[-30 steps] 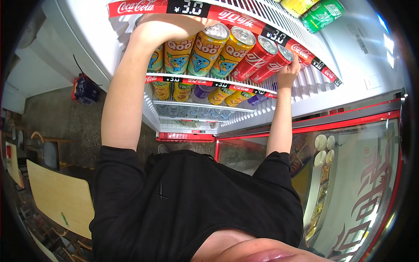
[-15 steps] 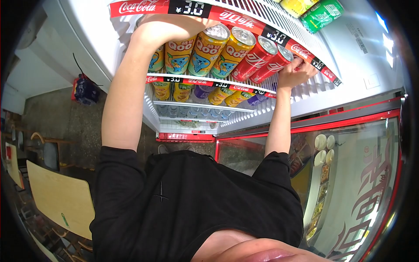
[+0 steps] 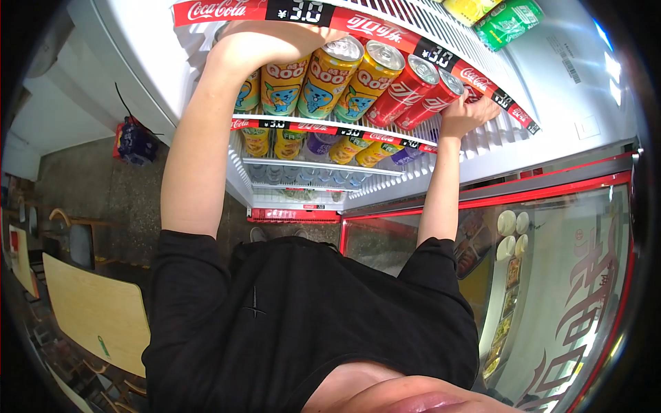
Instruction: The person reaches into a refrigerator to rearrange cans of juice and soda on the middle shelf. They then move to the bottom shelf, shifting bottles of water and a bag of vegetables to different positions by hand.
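My left hand [image 3: 282, 40] reaches in behind the upper price strip, above the row of yellow Qoo cans [image 3: 322, 86]. Its fingers are hidden by the strip, so what they touch does not show. At the right end of the same row, my right hand [image 3: 469, 115] has its fingers bent around a red cola can [image 3: 474, 94], mostly covered by the hand and strip. Two more red cola cans [image 3: 421, 96] stand just left of it, beside the Qoo cans.
The red price strip [image 3: 379, 31] edges the shelf above the cans. Lower shelves hold yellow and purple cans [image 3: 320, 143] and bottles [image 3: 303, 175]. A green can [image 3: 509, 26] lies above right. The open glass door [image 3: 551, 275] is at right, a wooden table [image 3: 96, 310] at left.
My right hand has shifted very slightly, and a bit more of the red can shows by its fingers. The left arm stays in place.
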